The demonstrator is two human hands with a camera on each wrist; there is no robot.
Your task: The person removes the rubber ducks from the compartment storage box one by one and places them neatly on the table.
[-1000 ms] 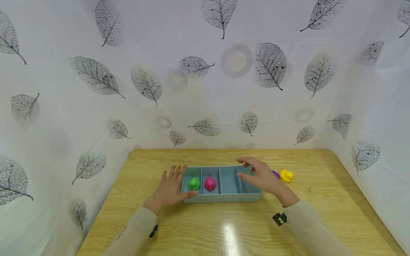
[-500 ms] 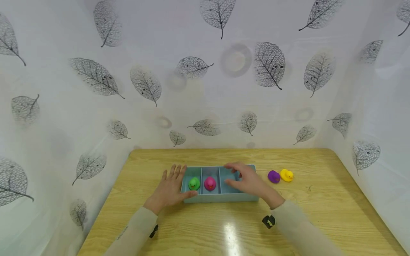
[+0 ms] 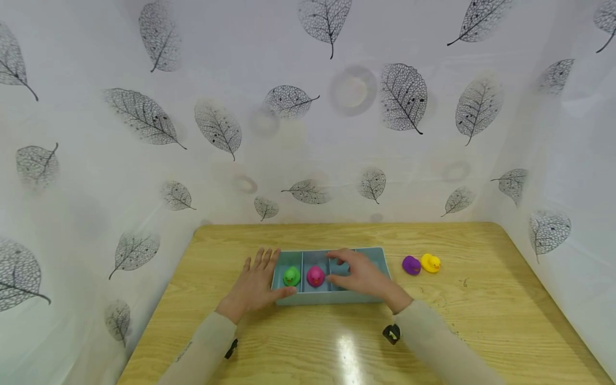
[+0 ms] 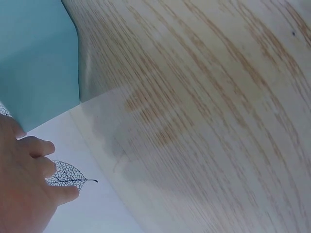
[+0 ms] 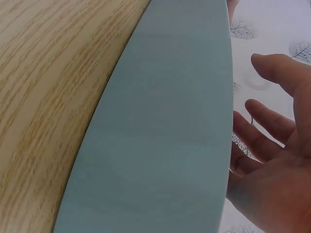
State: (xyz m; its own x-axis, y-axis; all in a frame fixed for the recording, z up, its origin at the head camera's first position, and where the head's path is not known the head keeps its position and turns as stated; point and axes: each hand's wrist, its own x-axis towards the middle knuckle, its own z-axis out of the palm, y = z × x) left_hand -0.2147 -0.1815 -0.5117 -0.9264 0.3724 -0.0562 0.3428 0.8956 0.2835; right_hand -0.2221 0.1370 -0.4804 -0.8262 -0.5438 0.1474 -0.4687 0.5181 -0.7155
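- In the tray [image 3: 327, 299], second compartment from its left edge, we see the pink duck [image 3: 315, 276].
- Right hand [image 3: 366, 277]: thumb and fingers wide, just right of it.
- Left hand [image 3: 253, 284]: straight fingers at that edge.

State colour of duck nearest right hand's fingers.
Pink; the duck shows best in the head view.

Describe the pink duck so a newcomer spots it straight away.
On the wooden table sits a long, divided box. The pink duck is in its second compartment from the left, beside the right hand. Bright pink sets it apart from the green duck alongside.
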